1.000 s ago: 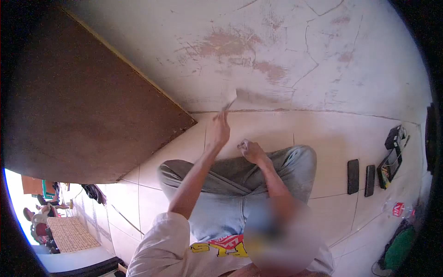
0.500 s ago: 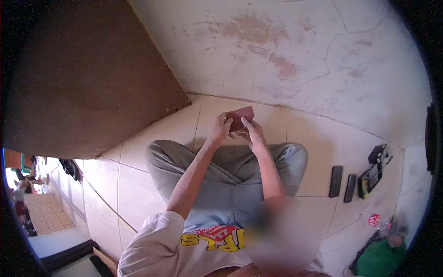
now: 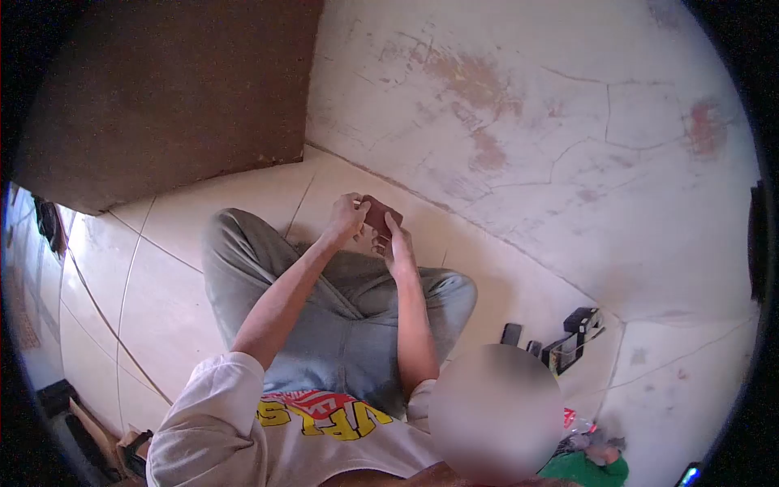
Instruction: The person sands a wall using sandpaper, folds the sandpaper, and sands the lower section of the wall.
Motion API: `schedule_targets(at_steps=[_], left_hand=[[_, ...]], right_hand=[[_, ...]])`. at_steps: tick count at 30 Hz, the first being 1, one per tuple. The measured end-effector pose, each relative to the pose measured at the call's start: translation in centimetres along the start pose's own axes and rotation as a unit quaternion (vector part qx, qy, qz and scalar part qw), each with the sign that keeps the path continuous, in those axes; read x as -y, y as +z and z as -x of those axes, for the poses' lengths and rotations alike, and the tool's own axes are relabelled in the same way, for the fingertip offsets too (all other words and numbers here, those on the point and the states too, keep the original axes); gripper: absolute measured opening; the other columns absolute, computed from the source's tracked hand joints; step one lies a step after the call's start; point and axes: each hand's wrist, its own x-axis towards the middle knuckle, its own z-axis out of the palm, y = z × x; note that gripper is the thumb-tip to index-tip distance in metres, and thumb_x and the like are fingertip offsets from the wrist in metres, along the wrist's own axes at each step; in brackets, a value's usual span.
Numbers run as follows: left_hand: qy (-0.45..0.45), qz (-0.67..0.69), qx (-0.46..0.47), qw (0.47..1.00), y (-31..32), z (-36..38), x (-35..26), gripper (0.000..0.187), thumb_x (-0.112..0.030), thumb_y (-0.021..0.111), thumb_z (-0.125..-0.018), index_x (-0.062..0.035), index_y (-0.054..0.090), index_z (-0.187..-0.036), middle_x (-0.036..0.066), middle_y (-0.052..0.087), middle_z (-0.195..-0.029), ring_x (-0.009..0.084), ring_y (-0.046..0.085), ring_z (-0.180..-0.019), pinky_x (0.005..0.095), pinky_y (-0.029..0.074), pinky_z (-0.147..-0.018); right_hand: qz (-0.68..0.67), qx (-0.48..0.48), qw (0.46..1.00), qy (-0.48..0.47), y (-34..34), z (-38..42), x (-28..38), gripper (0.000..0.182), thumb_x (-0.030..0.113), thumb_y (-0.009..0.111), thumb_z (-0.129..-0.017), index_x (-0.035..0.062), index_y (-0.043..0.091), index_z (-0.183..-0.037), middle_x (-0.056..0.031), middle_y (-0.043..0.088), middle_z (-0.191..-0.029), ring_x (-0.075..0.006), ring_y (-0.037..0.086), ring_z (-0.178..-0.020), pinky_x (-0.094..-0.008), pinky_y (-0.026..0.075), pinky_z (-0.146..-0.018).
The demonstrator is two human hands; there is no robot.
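Both hands pinch the brown sheet (image 3: 380, 215), left hand (image 3: 347, 217) at nine o'clock, right hand (image 3: 396, 247) at five.

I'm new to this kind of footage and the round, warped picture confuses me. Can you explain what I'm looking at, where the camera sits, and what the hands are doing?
There is no machine here. The camera is worn on a person's head and looks forward and down, and its wide lens bends the edges.

The person sits cross-legged on a pale tiled floor, facing a cracked, stained wall. A brown board leans at the upper left.

The left hand and the right hand meet in front of the knees, and together their fingers hold a small dark reddish-brown flat thing, perhaps a wallet; I cannot tell for sure.

On the floor to the right lie a dark phone-like slab and a black device with cables. Something green shows at the bottom edge.
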Motion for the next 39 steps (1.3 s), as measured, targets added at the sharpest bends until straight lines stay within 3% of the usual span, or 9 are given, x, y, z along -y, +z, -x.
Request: schedule_targets(at_steps=[10, 14, 19, 21, 27, 29, 32, 37, 39], left_hand=[[-0.010, 0.147, 0.005, 0.989, 0.0, -2.0, 0.7, 0.036, -0.026, 0.053, -0.090, 0.0012, 0.057, -0.114, 0.014, 0.067, -0.083, 0.0153, 0.059, -0.052, 0.0283, 0.048, -0.037], [0.001, 0.117, -0.017, 0.993, 0.0, -1.9, 1.7, 0.032, -0.023, 0.050, -0.090, -0.0011, 0.056, -0.114, 0.012, 0.067, -0.080, 0.0148, 0.058, -0.051, 0.0282, 0.048, -0.037], [0.001, 0.067, -0.026, 0.997, 0.3, -1.8, 1.8, 0.028, -0.019, 0.047, -0.092, -0.0029, 0.054, -0.113, 0.010, 0.065, -0.077, 0.0144, 0.058, -0.051, 0.0273, 0.048, -0.037], [-0.001, 0.060, -0.027, 0.998, 0.3, -2.1, 1.6, 0.028, -0.019, 0.047, -0.092, -0.0025, 0.054, -0.113, 0.011, 0.065, -0.077, 0.0141, 0.058, -0.051, 0.0268, 0.048, -0.037], [0.001, 0.026, -0.013, 1.000, 0.5, -2.0, 2.1, 0.029, -0.019, 0.046, -0.093, -0.0002, 0.051, -0.115, 0.012, 0.064, -0.080, 0.0139, 0.058, -0.053, 0.0262, 0.048, -0.037], [0.002, 0.015, -0.006, 1.000, 0.3, -2.2, 2.5, 0.030, -0.019, 0.045, -0.094, 0.0001, 0.050, -0.117, 0.013, 0.064, -0.083, 0.0144, 0.058, -0.055, 0.0266, 0.048, -0.038], [0.012, 0.004, 0.007, 1.000, 0.2, -2.2, 3.0, 0.030, -0.018, 0.045, -0.094, 0.0011, 0.049, -0.117, 0.013, 0.064, -0.083, 0.0144, 0.058, -0.055, 0.0272, 0.049, -0.039], [0.018, -0.039, 0.013, 0.999, 0.9, -1.5, 2.7, 0.032, -0.015, 0.046, -0.087, 0.0016, 0.052, -0.113, 0.012, 0.065, -0.077, 0.0138, 0.058, -0.052, 0.0269, 0.050, -0.038], [0.029, -0.037, 0.021, 0.999, 0.7, -1.5, 3.1, 0.031, -0.015, 0.046, -0.087, 0.0014, 0.052, -0.113, 0.012, 0.065, -0.078, 0.0140, 0.058, -0.052, 0.0273, 0.050, -0.038]], right_hand=[[-0.001, -0.025, 0.994, -0.104, -1.0, -3.1, 2.9, 0.015, 0.025, 0.057, -0.090, 0.0109, 0.057, -0.096, -0.0031, 0.060, -0.070, -0.0130, 0.055, -0.057, -0.0292, 0.045, -0.050], [-0.088, 0.014, 0.993, -0.082, -2.9, -8.1, 5.0, 0.017, 0.020, 0.052, -0.092, 0.0057, 0.058, -0.099, -0.0074, 0.062, -0.073, -0.0155, 0.055, -0.054, -0.0299, 0.044, -0.045], [-0.145, 0.025, 0.974, -0.172, -2.8, -10.6, 5.5, 0.019, 0.019, 0.050, -0.093, 0.0029, 0.056, -0.099, -0.0098, 0.061, -0.076, -0.0189, 0.055, -0.054, -0.0335, 0.047, -0.050], [-0.163, -0.019, 0.974, -0.156, -2.0, -9.8, 5.6, 0.020, 0.019, 0.051, -0.093, 0.0017, 0.053, -0.104, -0.0105, 0.060, -0.080, -0.0193, 0.057, -0.060, -0.0334, 0.048, -0.052], [-0.215, -0.057, 0.945, -0.242, -0.7, -7.4, 8.9, 0.024, 0.022, 0.056, -0.092, 0.0027, 0.053, -0.105, -0.0084, 0.061, -0.087, -0.0185, 0.056, -0.067, -0.0339, 0.046, -0.062], [-0.164, -0.046, 0.920, -0.352, -0.5, -5.7, 11.0, 0.025, 0.023, 0.056, -0.092, 0.0048, 0.052, -0.107, -0.0090, 0.061, -0.094, -0.0181, 0.057, -0.071, -0.0331, 0.046, -0.063], [-0.126, -0.017, 0.905, -0.405, -1.4, -3.8, 13.2, 0.028, 0.024, 0.056, -0.092, 0.0038, 0.049, -0.111, -0.0050, 0.059, -0.087, -0.0167, 0.059, -0.074, -0.0312, 0.049, -0.056], [-0.097, -0.092, 0.923, -0.362, -2.6, -6.3, 9.0, 0.029, 0.030, 0.052, -0.093, 0.0022, 0.054, -0.102, -0.0075, 0.060, -0.078, -0.0130, 0.057, -0.057, -0.0259, 0.041, -0.044], [-0.020, -0.155, 0.952, -0.264, -2.5, -7.8, 6.2, 0.031, 0.031, 0.051, -0.093, 0.0010, 0.054, -0.099, -0.0099, 0.060, -0.073, -0.0133, 0.054, -0.046, -0.0257, 0.038, -0.036]])
